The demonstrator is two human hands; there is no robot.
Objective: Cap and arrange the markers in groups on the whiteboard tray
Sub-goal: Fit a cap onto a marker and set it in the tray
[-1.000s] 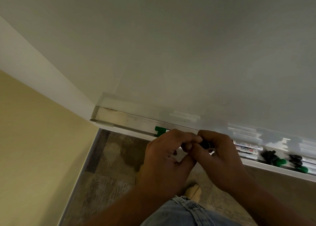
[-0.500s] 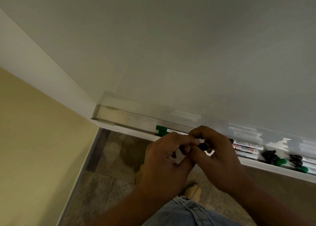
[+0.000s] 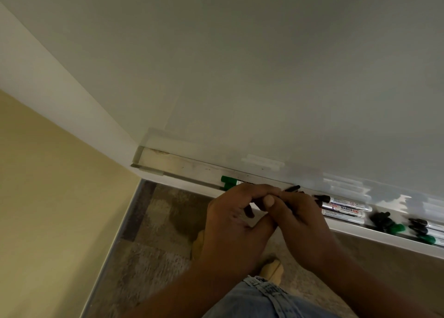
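Observation:
My left hand [image 3: 234,218] and my right hand [image 3: 301,221] meet just in front of the whiteboard tray [image 3: 192,169]. My right hand grips a black marker [image 3: 292,189] whose dark end pokes up past the fingers. My left hand pinches the marker's near end, with a small black piece, perhaps a cap, under its fingers. Two green-capped markers [image 3: 228,182] lie in the tray behind my left hand. Several white-bodied markers [image 3: 346,207] lie in a row to the right. Loose black and green caps [image 3: 384,222] sit further right.
More markers [image 3: 426,231] with black and green ends lie at the tray's right edge. The whiteboard [image 3: 264,77] fills the upper view. A yellow wall [image 3: 48,197] stands at left, with carpet [image 3: 156,245] and my feet below.
Both hands have stayed together and shifted slightly up toward the tray. The black marker's end now sticks out above my right fingers.

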